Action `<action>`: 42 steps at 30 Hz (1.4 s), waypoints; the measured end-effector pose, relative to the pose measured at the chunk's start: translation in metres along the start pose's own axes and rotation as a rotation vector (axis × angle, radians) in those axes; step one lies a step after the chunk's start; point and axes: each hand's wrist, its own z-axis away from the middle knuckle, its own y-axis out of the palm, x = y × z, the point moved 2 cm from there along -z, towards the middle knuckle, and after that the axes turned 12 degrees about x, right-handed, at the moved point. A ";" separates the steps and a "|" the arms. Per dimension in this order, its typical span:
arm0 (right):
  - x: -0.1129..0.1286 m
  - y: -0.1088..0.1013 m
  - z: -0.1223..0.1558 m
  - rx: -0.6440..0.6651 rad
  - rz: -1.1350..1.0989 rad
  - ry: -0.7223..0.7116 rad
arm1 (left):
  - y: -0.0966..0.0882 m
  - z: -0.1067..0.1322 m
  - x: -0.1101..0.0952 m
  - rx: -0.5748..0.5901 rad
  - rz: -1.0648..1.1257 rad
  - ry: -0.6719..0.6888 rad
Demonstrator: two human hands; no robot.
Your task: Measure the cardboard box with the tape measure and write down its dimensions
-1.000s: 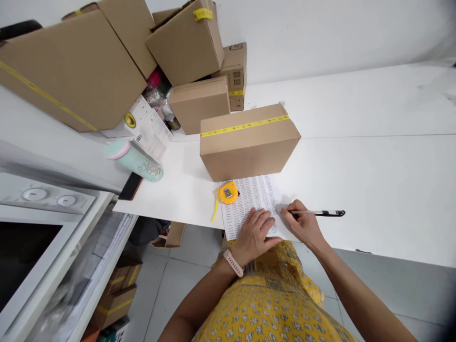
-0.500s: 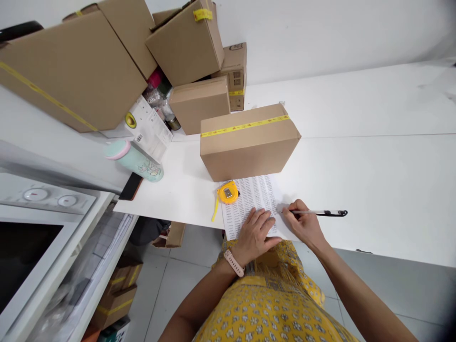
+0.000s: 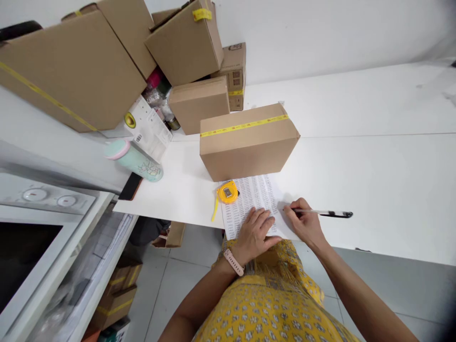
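A sheet of paper (image 3: 233,223) covered in columns of small writing lies at the table's front edge. My left hand (image 3: 257,232) rests flat on its lower part, fingers spread, with a pink band at the wrist. In my right hand (image 3: 302,223) is a pen (image 3: 329,213), pinched between thumb and fingers, its tip at the paper's right side and its black end pointing right. A yellow tape measure (image 3: 228,192) sits on the sheet's upper left, a short length of its tape sticking out. Right behind the sheet stands a taped cardboard box (image 3: 249,159).
Several more cardboard boxes (image 3: 185,47) are stacked at the back left. A mint-green bottle (image 3: 137,161) stands near the white table's (image 3: 374,190) left end, beside a dark flat case (image 3: 130,186). At the lower left is a white appliance with knobs (image 3: 33,194).
The pen's back end has swung slightly right and down, and my right hand has shifted a little. My left hand, the box and the tape measure stay in place.
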 end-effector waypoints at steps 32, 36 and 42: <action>0.098 0.011 -0.022 0.446 -0.438 -0.001 | -0.121 -0.005 0.023 0.038 1.215 -0.251; 0.093 0.016 -0.020 0.442 -0.502 0.021 | -0.116 -0.002 0.028 0.087 1.182 -0.249; 0.068 -0.024 -0.044 0.216 -0.550 -0.055 | -0.123 0.017 0.072 -0.024 1.014 -0.339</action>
